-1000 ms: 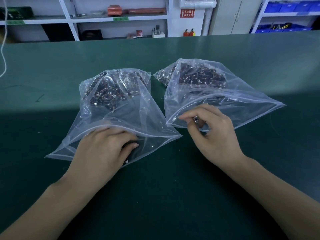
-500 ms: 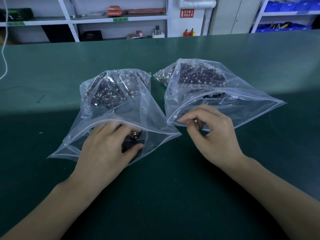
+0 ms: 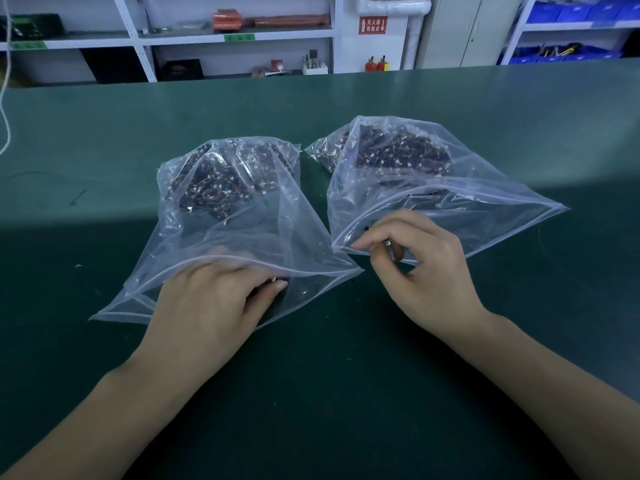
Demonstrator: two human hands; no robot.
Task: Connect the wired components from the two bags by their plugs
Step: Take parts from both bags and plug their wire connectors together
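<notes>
The left hand point(image 3: 207, 299) reaches palm-down into the left bag point(image 3: 228, 237), fingers curled around a dark part point(image 3: 272, 284) at its mouth. The right hand point(image 3: 426, 271) hovers at the right bag point(image 3: 450, 202), pinching a small wired part point(image 3: 394, 249) on the green table point(image 3: 346, 393).

Table top point(image 3: 346, 98): dark green, a lighter green band running 9 to 3 o'clock across the middle. Left bag point(image 3: 242, 237) and right bag point(image 3: 485, 216): clear plastic, whitish zip edges. Components in left bag point(image 3: 214, 188) and components in right bag point(image 3: 401, 154): dark brown-black mass, speckled with white plugs and thin orange wires. At 12 o'clock: white shelving point(image 3: 138, 39), red sign with white characters point(image 3: 372, 25), two red extinguishers point(image 3: 376, 64). At 1–2 o'clock: blue bins point(image 3: 571, 12).
</notes>
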